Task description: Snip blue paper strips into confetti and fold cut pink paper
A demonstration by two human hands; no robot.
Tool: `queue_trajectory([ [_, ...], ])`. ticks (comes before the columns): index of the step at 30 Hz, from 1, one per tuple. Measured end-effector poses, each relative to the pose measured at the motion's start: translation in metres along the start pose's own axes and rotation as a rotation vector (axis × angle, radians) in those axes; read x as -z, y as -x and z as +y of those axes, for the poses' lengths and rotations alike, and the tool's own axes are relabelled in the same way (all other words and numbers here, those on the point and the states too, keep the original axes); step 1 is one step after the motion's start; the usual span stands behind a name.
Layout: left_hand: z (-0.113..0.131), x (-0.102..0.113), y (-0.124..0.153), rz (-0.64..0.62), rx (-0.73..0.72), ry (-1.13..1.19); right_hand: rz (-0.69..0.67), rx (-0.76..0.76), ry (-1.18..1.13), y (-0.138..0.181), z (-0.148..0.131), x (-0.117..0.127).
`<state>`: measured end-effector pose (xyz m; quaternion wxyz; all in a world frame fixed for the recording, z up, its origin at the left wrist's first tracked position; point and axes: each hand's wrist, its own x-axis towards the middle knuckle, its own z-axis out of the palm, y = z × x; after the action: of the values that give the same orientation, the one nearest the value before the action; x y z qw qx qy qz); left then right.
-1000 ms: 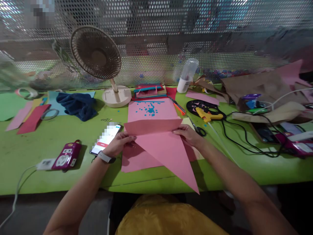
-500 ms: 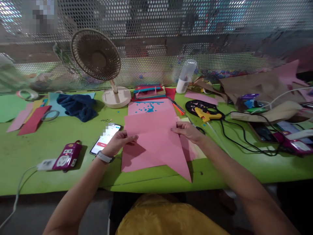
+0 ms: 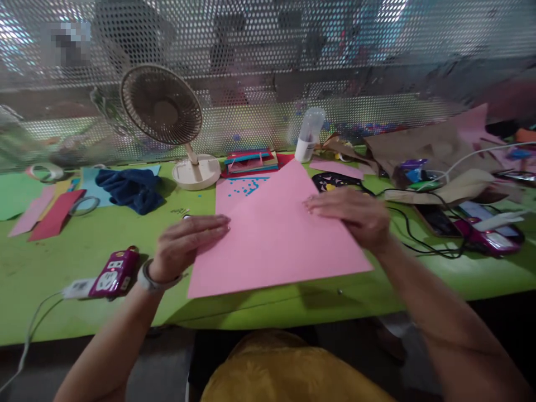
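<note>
Perforated silver metal mesh stands behind a bright green tabletop. Head view: one large plain pink paper sheet is located over the tabletop's front middle, between both hands, overlapping a second pink sheet strewn with small blue bits. Left hand lays straight, close-set fingers on the large sheet's left edge; right hand rests fingers together on its right portion. Thumbs hidden; whether either hand pinches the paper cannot be told. Round beige desk fan stands behind, left.
</note>
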<state>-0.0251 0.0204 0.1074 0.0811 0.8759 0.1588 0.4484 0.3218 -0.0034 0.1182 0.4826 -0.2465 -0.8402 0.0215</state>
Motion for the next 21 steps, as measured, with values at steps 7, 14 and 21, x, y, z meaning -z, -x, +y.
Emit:
queue_trajectory([
  [7, -0.032, -0.045, 0.068, -0.502, -0.041, -0.098, -0.370, -0.043, 0.088, 0.101, 0.036, -0.054],
  [14, -0.027, -0.047, 0.075, -0.607, 0.021, -0.100, -0.545, -0.062, 0.172, 0.106, 0.032, -0.055],
  [21, -0.022, -0.040, 0.082, -0.612, -0.053, -0.107, -0.665, -0.040, 0.210, 0.110, 0.024, -0.050],
])
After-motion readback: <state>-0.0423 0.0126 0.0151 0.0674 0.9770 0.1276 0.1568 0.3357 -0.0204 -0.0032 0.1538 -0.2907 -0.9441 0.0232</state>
